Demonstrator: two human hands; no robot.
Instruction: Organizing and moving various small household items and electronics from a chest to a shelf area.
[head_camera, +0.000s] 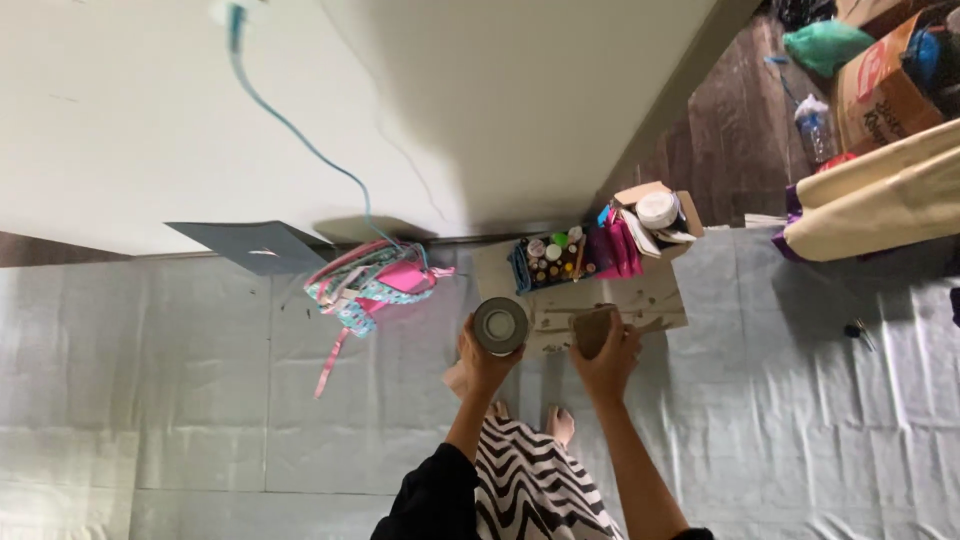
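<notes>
Round grey metal tin (499, 325) up in left hand (483, 362), brown sanding block (594, 331) clamped in right hand (607, 365).
Probably rigid, light, slick-walled; best gripped round the sides, below the rim.

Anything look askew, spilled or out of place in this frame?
Yes: a pink patterned bag lies slumped on the plastic floor sheet by the wall, its strap trailing. The cardboard beneath the paint box is smeared.

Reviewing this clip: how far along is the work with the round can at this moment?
Done: a pale sheet covers the floor and supplies sit in a box. In hand: the left hand holds a round can up; the right hand holds a brown pad-like thing. Left: the wall looks bare, with nothing applied.
</notes>
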